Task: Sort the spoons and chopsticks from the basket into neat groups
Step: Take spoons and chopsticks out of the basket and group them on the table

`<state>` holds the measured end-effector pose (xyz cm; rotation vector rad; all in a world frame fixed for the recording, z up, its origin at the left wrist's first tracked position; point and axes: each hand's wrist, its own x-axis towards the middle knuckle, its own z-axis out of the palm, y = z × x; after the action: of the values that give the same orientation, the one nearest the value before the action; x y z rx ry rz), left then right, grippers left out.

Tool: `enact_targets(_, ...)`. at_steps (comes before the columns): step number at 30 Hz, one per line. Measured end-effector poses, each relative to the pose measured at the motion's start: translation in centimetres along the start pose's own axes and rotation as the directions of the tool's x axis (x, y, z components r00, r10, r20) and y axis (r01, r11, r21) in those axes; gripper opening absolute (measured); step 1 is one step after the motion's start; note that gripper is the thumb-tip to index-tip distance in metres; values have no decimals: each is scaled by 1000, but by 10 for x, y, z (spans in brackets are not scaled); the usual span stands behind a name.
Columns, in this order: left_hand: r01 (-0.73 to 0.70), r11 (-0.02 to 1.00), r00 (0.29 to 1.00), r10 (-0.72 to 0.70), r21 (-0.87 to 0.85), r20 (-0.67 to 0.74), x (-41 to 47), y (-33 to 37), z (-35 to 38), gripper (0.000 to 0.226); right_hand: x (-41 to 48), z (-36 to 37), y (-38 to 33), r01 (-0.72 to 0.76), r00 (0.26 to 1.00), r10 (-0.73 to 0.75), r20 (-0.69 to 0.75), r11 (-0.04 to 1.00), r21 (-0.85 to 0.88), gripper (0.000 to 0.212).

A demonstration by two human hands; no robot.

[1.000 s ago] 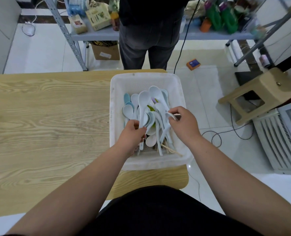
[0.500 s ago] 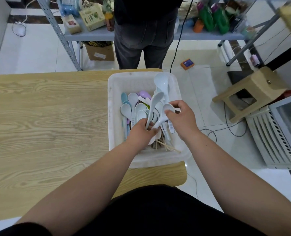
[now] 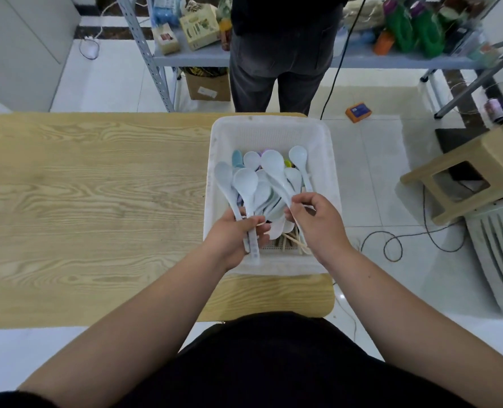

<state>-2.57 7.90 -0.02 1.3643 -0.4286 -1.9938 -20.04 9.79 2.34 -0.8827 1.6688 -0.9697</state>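
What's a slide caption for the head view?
Left hand and right hand grip white spoons over the basket on the wooden table.

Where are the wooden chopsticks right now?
Head view: the thin wooden chopsticks lie at the near right of the white plastic basket, under pale spoons, beside the right hand.

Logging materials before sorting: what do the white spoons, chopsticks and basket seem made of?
White spoons: smooth with a soft gloss, likely melamine plastic or glazed ceramic; the look leaves it open. Chopsticks: pale tan, matte, probably bamboo or wood. Basket: milky, slightly translucent plastic, with a fine perforated floor.
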Motion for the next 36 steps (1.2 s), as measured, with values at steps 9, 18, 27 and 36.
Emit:
enact_targets(9,-208,973,975,199,-97,-99,-47,-29,24,33,-38,2,15,299,917,-249,311,946,-123,16)
enact_targets(18,-346,930,836,243,-127,-492,-112,-71,-35,34,-83,58,32,397,707,-213,675,909,-129,14)
enact_targets(27,-400,917,719,305,-13,-625,-185,-83,-151,34,-148,172,10,420,597,50,801,831,-365,28)
enact_targets(36,-435,900,722,321,-42,-613,-267,-58,-289,38,-237,322,-13,328,538,125,834,880,-343,27)
